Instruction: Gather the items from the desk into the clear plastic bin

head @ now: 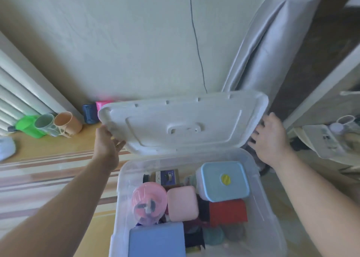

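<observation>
Head view, A: State of the hands?
B: Left hand (106,142) grips the white lid (183,123); right hand (269,137) fingers are spread at its opposite edge.
A: Bin location?
B: Clear plastic bin (259,188) sits below both sets of fingers.

bin (124,171): clear plastic, see-through walls, a little cloudy and smooth
lid (183,124): white plastic, matt with a soft sheen, moulded ridges across its face
table (48,147): wood look, warm yellow, smooth, faintly glossy
striped cloth (39,178): on the near left, looks like woven fabric, matt
blue-topped box (224,180): in the bin, smooth plastic, slight shine
pink box (182,203): plastic, matt and smooth
red piece (228,211): flat matt surface, material hard to tell
cups (68,122): far left, plastic, matt pastel
curtain (259,42): far right, silvery cloth, satin sheen
wall (116,42): pale, lightly textured, matt
</observation>
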Tool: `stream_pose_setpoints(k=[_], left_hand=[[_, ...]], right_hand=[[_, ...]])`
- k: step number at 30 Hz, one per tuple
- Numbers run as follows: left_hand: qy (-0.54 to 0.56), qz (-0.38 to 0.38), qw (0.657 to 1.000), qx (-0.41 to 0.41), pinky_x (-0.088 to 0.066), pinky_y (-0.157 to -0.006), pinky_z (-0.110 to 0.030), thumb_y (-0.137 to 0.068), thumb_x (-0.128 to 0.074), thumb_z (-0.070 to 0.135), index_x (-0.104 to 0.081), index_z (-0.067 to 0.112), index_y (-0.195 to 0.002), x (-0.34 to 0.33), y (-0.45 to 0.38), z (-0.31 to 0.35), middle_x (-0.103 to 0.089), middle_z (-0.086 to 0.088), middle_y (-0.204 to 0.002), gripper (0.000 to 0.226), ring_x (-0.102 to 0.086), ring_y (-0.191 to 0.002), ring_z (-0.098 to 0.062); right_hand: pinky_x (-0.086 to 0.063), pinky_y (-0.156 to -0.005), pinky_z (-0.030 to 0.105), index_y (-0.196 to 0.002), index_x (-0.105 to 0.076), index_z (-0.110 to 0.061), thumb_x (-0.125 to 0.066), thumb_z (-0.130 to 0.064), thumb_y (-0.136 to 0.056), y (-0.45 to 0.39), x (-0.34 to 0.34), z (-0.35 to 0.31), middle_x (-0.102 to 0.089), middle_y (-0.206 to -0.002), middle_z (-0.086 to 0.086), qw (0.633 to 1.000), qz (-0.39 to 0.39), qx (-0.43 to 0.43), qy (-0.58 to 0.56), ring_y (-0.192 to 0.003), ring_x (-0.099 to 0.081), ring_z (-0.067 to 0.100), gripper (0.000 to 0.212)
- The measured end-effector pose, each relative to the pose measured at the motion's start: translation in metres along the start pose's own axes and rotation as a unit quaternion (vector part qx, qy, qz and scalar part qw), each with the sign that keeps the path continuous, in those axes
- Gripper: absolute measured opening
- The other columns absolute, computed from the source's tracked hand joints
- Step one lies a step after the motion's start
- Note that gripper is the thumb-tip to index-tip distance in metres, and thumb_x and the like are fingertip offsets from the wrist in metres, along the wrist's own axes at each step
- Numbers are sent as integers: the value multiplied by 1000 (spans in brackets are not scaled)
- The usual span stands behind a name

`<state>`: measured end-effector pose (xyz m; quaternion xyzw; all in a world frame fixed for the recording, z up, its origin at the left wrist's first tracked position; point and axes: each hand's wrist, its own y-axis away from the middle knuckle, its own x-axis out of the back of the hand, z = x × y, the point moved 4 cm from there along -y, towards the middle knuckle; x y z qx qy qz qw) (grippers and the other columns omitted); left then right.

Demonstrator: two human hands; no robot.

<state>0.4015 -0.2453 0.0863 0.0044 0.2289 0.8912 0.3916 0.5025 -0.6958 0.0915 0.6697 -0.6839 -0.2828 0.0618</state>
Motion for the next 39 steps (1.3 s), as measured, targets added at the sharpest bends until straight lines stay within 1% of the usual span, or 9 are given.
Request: stream_pose_setpoints(k=[3,6,9,11,15,21,28,34,39], left_hand=[[-84,-64,994,-18,-58,-79,-21,-95,-50,0,-64,10,-123,23,30,3,-65,-14,-133,33,-69,-94,-7],[-147,-150,978,22,-55,-84,-21,-101,-50,10,-58,16,-142,44,65,-3,-56,-11,-144,42,-68,-100,-7],[-108,-188,970,112,-49,-85,-37,-99,-46,25,-52,25,-146,65,101,-17,-54,-6,-147,48,-64,-108,-24],[-198,-184,957,108,-51,-76,-37,-95,-53,34,-52,32,-145,68,128,-25,-58,-4,-144,50,-66,-100,-23],[-306,-186,932,49,-48,-85,-35,-93,-60,24,-30,50,-152,77,169,-59,-51,4,-146,71,-58,-117,-22],[-454,-116,883,1,-26,-113,-41,-95,-46,58,13,44,-159,122,199,-120,-14,5,-169,87,-24,-152,-23],[-582,-53,806,-94,-40,-90,-43,-105,-30,53,13,43,-160,118,197,-123,-38,-6,-160,70,-48,-136,-33],[-605,-56,785,-116,-45,-98,-44,-103,-36,52,1,33,-162,121,195,-117,-45,-9,-152,72,-53,-131,-31],[-630,-116,765,-67,-45,-102,-36,-99,-55,50,-10,32,-163,131,187,-97,-59,-9,-142,80,-58,-128,-26]], right_hand=[[-41,-108,28,-136,-70,-25,-55,-19,-105,40,20,4,-63,-146,-4,988,-49,2,144,-140,-51,20,35],[-48,-88,11,-145,-58,-14,-45,5,-107,83,32,-2,-58,-146,-1,979,-91,-8,185,-123,-59,2,45],[-52,-76,16,-125,-54,-34,-45,9,-100,109,39,-3,-62,-113,-13,962,-151,-1,226,-89,-67,-6,50],[-55,-84,31,-133,-57,-38,-59,-6,-83,119,46,12,-63,-123,-3,931,-183,-12,314,-106,-68,8,59],[-18,-128,42,-159,-28,-34,-72,-29,-75,118,69,80,-4,-169,-23,851,-146,33,503,-161,-4,13,95],[0,-118,18,-167,-11,-23,-62,-38,-103,135,97,140,36,-161,-21,773,-88,141,612,-140,38,-13,84],[-46,-109,40,-167,-18,-26,-51,-56,-100,150,85,137,23,-172,-14,720,-23,190,667,-155,-32,21,80],[-43,-110,44,-167,-7,-25,-33,-65,-100,153,77,128,26,-172,3,659,-14,152,736,-146,-44,37,82],[-40,-114,41,-154,-36,-34,-46,-62,-90,154,54,89,-13,-174,1,621,-14,102,777,-146,-40,35,71]])
